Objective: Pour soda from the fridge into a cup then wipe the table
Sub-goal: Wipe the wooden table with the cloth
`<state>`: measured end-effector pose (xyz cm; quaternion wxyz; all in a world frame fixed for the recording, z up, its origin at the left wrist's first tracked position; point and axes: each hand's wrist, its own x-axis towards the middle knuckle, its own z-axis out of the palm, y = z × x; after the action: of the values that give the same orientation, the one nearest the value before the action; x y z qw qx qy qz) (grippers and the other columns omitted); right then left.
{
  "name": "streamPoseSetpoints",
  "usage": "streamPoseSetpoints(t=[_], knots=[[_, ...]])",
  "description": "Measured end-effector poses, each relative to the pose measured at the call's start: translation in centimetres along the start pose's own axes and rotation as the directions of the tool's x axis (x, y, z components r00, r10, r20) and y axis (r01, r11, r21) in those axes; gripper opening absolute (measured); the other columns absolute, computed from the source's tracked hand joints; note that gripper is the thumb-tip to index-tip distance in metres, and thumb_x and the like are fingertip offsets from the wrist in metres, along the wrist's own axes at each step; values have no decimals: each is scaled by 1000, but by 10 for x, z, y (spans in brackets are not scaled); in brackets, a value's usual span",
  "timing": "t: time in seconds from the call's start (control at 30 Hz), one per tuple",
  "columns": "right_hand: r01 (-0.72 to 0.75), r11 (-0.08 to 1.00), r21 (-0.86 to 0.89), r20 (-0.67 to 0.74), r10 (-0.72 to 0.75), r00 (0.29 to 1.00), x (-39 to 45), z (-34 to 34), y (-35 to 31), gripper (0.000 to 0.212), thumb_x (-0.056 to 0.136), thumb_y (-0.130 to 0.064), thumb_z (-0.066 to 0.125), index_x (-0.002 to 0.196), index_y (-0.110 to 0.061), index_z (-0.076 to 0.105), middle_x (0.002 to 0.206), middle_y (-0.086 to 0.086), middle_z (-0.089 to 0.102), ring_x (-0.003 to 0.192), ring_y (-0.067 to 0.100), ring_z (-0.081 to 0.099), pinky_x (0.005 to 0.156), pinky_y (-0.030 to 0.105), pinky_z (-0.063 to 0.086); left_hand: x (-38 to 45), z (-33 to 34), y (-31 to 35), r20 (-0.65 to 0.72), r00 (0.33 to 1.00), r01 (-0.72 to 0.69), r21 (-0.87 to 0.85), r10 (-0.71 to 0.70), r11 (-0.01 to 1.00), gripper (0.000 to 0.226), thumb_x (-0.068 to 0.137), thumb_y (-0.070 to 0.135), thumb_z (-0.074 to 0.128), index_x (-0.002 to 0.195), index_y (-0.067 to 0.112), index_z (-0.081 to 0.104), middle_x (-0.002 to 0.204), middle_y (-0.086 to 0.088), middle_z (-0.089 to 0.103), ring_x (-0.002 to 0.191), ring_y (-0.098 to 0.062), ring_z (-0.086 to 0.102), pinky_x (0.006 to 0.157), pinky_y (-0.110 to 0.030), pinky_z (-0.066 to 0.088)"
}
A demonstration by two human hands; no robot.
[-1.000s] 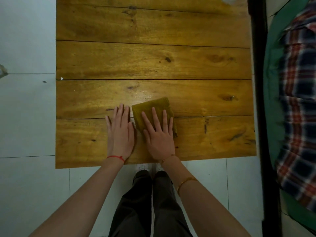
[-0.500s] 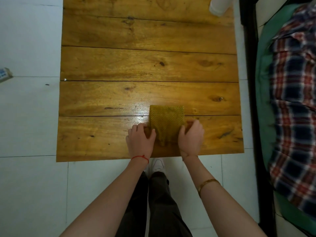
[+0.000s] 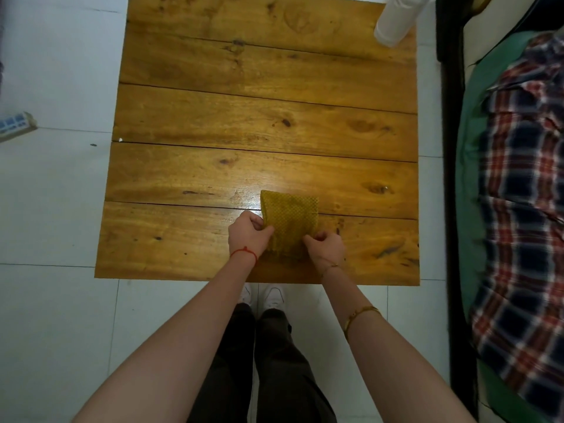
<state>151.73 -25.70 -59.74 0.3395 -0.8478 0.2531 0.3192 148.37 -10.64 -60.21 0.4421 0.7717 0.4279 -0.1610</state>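
Table (image 3: 213, 123): wood planks, seen from above, white tile floor (image 3: 55, 209) round it. Cloth (image 3: 290, 221), mustard-yellow w/ waffle weave, folded to a rough rectangle, lies flat near the table's near edge, a bit right of centre, across the seam btwn the two nearest planks. Its far end is neat & square; near end is bunched, fringe showing btwn the hands.

Left hand (image 3: 248, 236) curled, fingers pinching the cloth's near-left edge, thumb on top of the fabric. Red string on that wrist. Right hand (image 3: 325, 245) also curled, fingertips pinching the near-right corner of the cloth. Thin chain at the wrist, gold bangle further up the forearm. Both hands rest on the nearest plank, close together, cloth btwn them.

Cup (image 3: 395, 21): white, at the table's far-right corner, top cut off by the frame; contents can't tell. Well apart from cloth & hands.

Glare patch on the wood just beyond the cloth, on its left side.

Right of table: dark frame, green bedding (image 3: 471, 166) w/ plaid fabric (image 3: 525, 209) (red/navy/white) on it. Far left on floor: small blue-white box-like item (image 3: 15, 123), partly cut off, can't tell what. Below the table edge: dark trousers, white shoes (image 3: 265, 296).
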Motion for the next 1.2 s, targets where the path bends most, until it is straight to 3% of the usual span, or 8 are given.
streamPoseSetpoints(t=[0.27, 0.43, 0.6, 0.77, 0.87, 0.93, 1.07, 1.2], knots=[[-155, 887, 435, 211, 67, 975, -12, -12, -10, 9, 89, -17, 64, 83, -13, 60, 83, 5, 56, 80, 19, 52, 72, 33, 44, 6, -24, -3, 92, 993, 89, -179, -74, 980, 35, 84, 30, 71, 111, 8, 67, 85, -8, 65, 75, -10, 56, 64, -19, 44], [-168, 793, 586, 300, -19, 954, -22, -13, -38, 8, 91, -6, 56, 85, -11, 53, 77, 2, 53, 71, 16, 51, 57, 29, 43, 6, -45, -1, 161, 985, 110, -346, -57, 932, 46, 88, 28, 69, 130, 13, 59, 117, -3, 60, 108, -16, 55, 98, -32, 47], [-182, 738, 650, 344, -72, 936, -22, 1, -76, 12, 92, -1, 51, 90, -12, 53, 86, 4, 59, 77, 19, 56, 60, 30, 47, 21, -78, 8, 160, 986, 125, -498, -51, 858, 47, 85, 34, 71, 128, 18, 60, 124, -1, 61, 115, -20, 56, 105, -43, 45], [-172, 713, 680, 366, -126, 922, -14, 28, -130, 27, 91, 2, 48, 116, -3, 58, 105, 11, 65, 93, 24, 61, 73, 32, 52, 58, -119, 27, 151, 988, 128, -650, -38, 749, 6, 90, 19, 67, 93, 24, 70, 97, 1, 71, 96, -19, 65, 97, -42, 51], [-185, 691, 699, 385, -146, 911, -4, 47, -168, 27, 90, 3, 47, 111, -6, 61, 114, 14, 65, 104, 29, 61, 83, 37, 51, 86, -150, 40, 178, 982, 167, -662, -64, 731, 39, 81, 31, 74, 116, 16, 66, 110, -3, 70, 102, -18, 64, 87, -37, 51], [-180, 677, 714, 394, -175, 902, 2, 58, -197, 30, 90, 4, 44, 110, -9, 62, 109, 9, 67, 100, 24, 62, 82, 33, 51, 109, -173, 49, 207, 977, 176, -638, -54, 750, 70, 67, 43, 78, 130, 18, 59, 126, -5, 64, 116, -21, 59, 100, -44, 47], [-172, 662, 730, 409, -221, 885, 21, 81, -261, 43, 89, 3, 43, 127, -12, 58, 124, 13, 64, 114, 31, 59, 93, 43, 50, 163, -217, 77, 221, 975, 141, -639, 5, 756, 45, 90, 17, 66, 133, 14, 55, 133, -7, 60, 116, -20, 58, 106, -43, 44], [-119, 653, 748, 366, -256, 895, 47, 102, -336, 42, 91, 5, 41, 123, -15, 59, 119, 11, 65, 106, 26, 60, 92, 41, 49, 227, -257, 103, 191, 979, 61, -590, 65, 805, 52, 88, 15, 67, 137, 13, 53, 135, -4, 59, 126, -21, 54, 111, -44, 39]])
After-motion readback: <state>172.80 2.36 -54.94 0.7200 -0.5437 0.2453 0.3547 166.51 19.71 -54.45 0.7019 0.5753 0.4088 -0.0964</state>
